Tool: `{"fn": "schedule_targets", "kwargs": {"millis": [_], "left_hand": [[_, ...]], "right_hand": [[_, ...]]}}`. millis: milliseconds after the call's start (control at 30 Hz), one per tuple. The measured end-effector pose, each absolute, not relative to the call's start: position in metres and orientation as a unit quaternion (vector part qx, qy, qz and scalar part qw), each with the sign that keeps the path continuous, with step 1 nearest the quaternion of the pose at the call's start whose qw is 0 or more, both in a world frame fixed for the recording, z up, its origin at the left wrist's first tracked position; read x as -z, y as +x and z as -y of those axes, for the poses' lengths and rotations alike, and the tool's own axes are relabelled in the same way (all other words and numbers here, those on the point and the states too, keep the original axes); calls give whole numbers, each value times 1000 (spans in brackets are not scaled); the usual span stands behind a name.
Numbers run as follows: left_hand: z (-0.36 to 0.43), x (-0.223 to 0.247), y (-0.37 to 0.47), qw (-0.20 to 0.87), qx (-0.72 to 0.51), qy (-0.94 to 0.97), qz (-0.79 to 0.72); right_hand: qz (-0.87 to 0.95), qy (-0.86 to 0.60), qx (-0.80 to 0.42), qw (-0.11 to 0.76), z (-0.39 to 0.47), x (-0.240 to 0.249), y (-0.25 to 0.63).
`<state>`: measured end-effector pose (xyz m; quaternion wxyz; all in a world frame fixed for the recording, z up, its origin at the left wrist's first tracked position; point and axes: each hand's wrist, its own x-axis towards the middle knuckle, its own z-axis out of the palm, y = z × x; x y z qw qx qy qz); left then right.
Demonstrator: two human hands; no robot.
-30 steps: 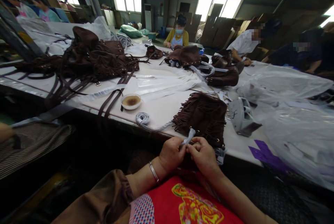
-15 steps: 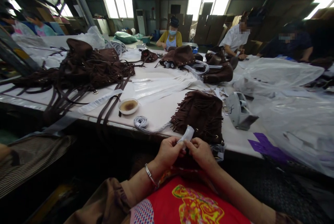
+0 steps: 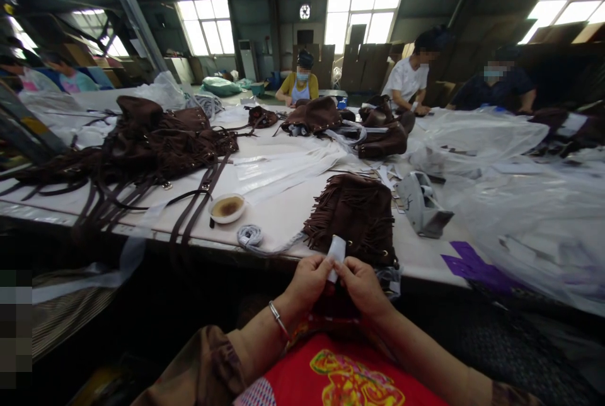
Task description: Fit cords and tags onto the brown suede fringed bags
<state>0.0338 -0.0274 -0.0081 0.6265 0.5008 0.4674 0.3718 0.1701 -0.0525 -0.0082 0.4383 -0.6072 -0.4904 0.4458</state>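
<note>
Close to the table's front edge, my left hand (image 3: 309, 281) and my right hand (image 3: 363, 285) pinch a short white strip (image 3: 337, 249) between thumbs and fingers. Its upper end sticks up above the fingertips; whether it is paper, film or tape I cannot tell. Just beyond the hands lies a dark brown fringed bag (image 3: 355, 214) with small metal eyelets along its near edge. Grey cord runs from beside the bag to a coil (image 3: 249, 236) on the left.
A white bowl (image 3: 227, 209) with brownish contents stands left of the coil. Brown bags (image 3: 161, 141) with hanging straps are heaped at the left. A grey tape dispenser (image 3: 422, 203), purple pieces (image 3: 472, 264) and clear plastic sheeting (image 3: 524, 217) lie right. Several people work around the table.
Both hands keep their pinch on the white strip, which now stands more upright. The camera view has tilted up slightly and shifted right. At left, a pale strip hangs differently off the table.
</note>
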Motion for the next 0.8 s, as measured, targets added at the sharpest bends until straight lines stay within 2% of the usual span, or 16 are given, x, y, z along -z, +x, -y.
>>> {"fn": "schedule_targets", "kwargs": {"millis": [133,267,333,433,533,633,800], "left_hand": [[30,14,41,601,-393,502,-482],[25,2,32,554,-295,616,-476],[19,-14,18,447,-250,713,-478],[4,-38,-2,249,-279,760,-531],[-23,-48,-9,165,-337,741,-558],[-55,-43,3,221,-324,732,-557],[-99,-39,31,523,-213,638,-523]], "right_hand": [[519,-601,-408,450,49,16,169],[521,-592,-458,410,54,8,177],[536,-583,-454,408,60,-1,194],[531,-626,-345,456,66,-15,238],[490,-699,-226,470,59,-17,285],[471,-727,-197,460,46,-5,313],[500,-713,-219,439,18,26,324]]}}
